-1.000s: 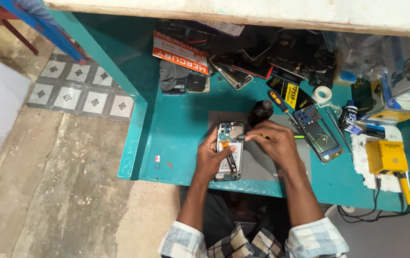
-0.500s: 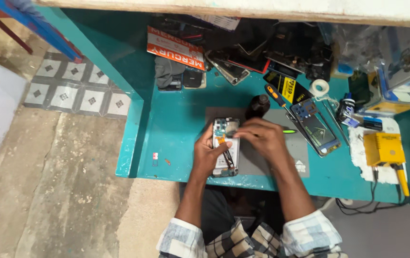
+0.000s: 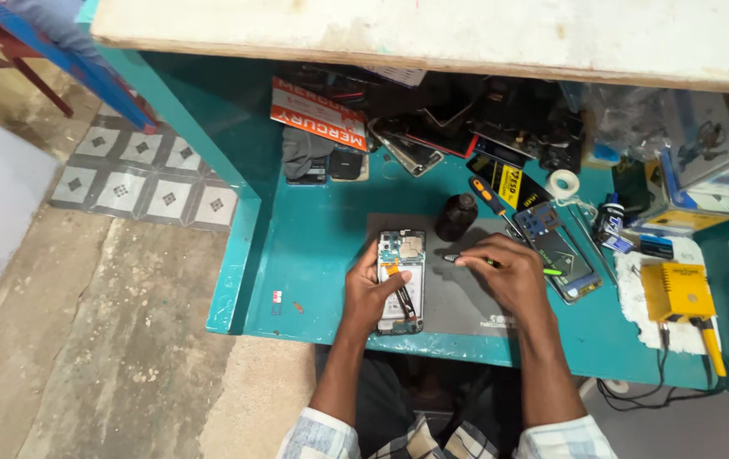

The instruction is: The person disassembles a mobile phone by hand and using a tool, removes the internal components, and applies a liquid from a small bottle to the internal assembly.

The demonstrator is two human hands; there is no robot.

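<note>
An opened phone with its inner boards showing lies on a grey work mat on the teal bench. My left hand rests on the phone's left edge and holds it down. My right hand hovers over the mat just right of the phone and grips a thin tool with a green handle, its dark tip pointing left toward the phone's upper part.
A small black bottle stands just behind the mat. A second opened phone lies to the right. A yellow device with cables sits on a white cloth far right. Piles of phone parts and boxes fill the bench back. Bare floor lies left.
My right hand has drawn back to the right, off the phone, with the tool. The left hand stays on the phone. The camera view shifted slightly.
</note>
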